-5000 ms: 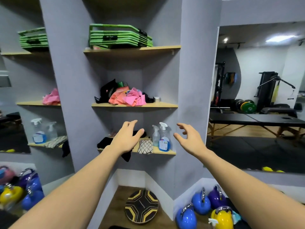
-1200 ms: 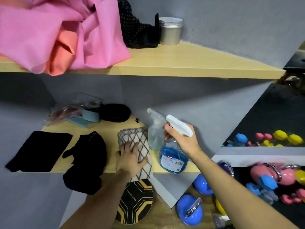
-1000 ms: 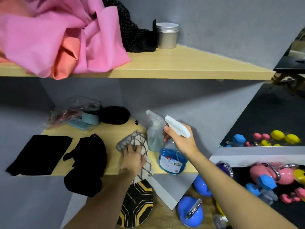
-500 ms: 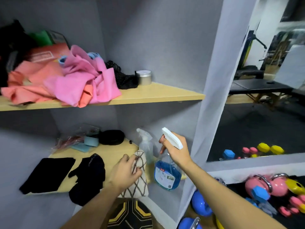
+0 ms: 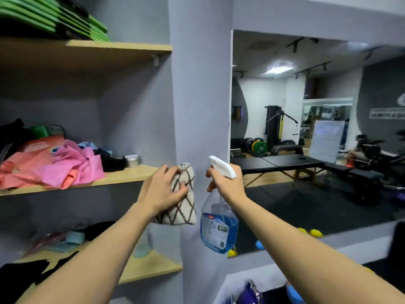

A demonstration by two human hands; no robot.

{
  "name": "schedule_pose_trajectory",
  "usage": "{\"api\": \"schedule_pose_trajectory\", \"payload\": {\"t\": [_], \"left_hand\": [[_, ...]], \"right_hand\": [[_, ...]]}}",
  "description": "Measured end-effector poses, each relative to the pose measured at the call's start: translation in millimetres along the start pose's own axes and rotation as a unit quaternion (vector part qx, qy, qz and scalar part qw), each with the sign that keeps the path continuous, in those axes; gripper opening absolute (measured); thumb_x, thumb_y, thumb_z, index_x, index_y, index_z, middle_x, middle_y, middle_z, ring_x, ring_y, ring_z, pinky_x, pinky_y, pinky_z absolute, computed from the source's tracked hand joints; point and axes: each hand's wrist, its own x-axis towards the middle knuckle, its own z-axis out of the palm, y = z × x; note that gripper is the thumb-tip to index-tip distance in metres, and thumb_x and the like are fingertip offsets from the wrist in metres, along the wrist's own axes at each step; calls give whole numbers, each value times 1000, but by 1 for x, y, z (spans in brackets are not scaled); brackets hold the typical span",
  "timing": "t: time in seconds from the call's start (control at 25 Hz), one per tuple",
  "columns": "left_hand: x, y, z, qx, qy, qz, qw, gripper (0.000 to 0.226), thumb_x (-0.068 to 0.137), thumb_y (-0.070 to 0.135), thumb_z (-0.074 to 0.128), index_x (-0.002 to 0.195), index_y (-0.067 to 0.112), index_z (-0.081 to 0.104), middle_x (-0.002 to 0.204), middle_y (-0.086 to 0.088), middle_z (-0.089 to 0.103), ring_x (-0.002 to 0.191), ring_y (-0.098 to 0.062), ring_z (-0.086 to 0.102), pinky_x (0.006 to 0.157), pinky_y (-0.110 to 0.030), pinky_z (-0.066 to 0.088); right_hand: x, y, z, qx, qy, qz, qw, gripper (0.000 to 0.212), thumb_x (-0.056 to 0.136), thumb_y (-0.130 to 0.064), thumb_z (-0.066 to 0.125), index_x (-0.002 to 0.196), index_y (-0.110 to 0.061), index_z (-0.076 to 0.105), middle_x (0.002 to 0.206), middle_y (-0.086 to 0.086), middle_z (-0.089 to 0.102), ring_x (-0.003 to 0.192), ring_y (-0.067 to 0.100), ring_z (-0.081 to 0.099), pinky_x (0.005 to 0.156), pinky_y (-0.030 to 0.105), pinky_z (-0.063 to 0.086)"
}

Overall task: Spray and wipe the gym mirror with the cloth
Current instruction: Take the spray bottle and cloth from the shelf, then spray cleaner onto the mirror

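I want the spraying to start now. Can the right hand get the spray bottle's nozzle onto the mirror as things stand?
Probably yes. The right hand already grips the spray bottle in the air, the mirror lies just to its right, and nothing stands between them. The nozzle now points left, so the wrist must turn.

Two hands (image 5: 161,191) (image 5: 225,185), one cloth (image 5: 183,207), one spray bottle (image 5: 219,229), three shelves (image 5: 122,46).

The cloth (image 5: 182,194) sits under the left hand's (image 5: 161,191) fingers (image 5: 175,172), with the shelves (image 5: 122,175) beyond and left of them. The spray bottle (image 5: 219,227) hangs below the right hand's (image 5: 228,185) fingers (image 5: 211,173); the mirror (image 5: 317,139) lies right of them, past the wall pillar (image 5: 201,95).
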Motion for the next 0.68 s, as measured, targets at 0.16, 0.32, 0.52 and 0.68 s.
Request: {"api": "schedule_pose_trajectory", "payload": {"t": [0.16,0.32,0.52,0.68], "left_hand": [[54,88,21,-28,36,47,998,44,77,50,49,101,17,66,88,-9,61,76,-34,64,70,-33,46],[88,142,78,-82,32,87,992,46,77,49,50,96,11,67,85,-7,59,75,-32,62,68,-35,51],[140,193,176,-89,1,107,990,49,77,59,43,106,24,62,93,6,52,80,-19,57,69,-28,48],[202,209,260,-88,-34,112,989,42,80,61,41,109,33,56,96,11,49,82,-9,54,73,-25,50]], "right_hand": [[23,-28,-88,-16,53,-25,998,20,92,0,68,73,-7,69,69,15,65,56,16,62,51,31,54],[45,-9,-162,-69,123,-17,990,22,86,-17,72,67,-10,64,63,6,63,61,22,59,61,49,56],[97,41,-247,-102,150,-6,983,18,93,-12,72,74,-12,69,72,12,67,70,33,67,67,48,60],[171,100,-296,-120,170,-7,978,19,94,-8,72,76,-5,67,74,19,65,67,31,65,68,49,59]]}}
